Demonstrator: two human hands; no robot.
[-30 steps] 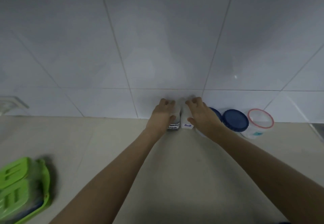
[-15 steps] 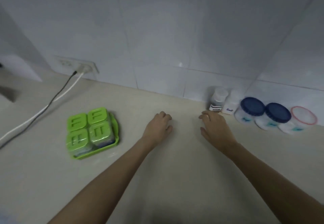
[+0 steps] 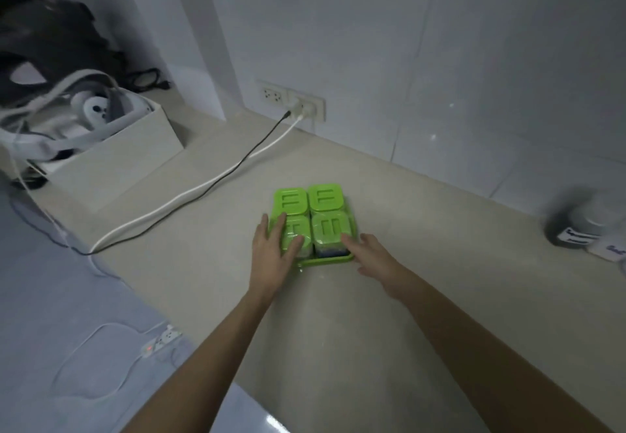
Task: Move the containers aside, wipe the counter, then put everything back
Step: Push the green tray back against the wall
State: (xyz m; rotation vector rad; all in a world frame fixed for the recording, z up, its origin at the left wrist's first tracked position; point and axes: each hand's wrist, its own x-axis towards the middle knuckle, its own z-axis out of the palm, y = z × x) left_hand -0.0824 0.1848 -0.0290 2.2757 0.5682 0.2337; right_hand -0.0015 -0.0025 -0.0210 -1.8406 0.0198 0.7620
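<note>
At nine o'clock of the green tray [image 3: 325, 260] of four lidded containers [image 3: 310, 220], mid-counter [image 3: 389, 331], the left hand [image 3: 271, 256] lies spread against it; at four o'clock the right hand [image 3: 371, 256] reaches, fingers wide, probably to bracket and lift it.

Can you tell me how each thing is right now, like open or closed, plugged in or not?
Four green-lidded square plastic jars: lids closed, sitting in green tray.
Left hand: open, touching the near-left jar.
Right hand: open, at the tray's right edge.
Black and white cables: plugged into wall socket.
Dark labelled bottle: upright, blurred.
</note>
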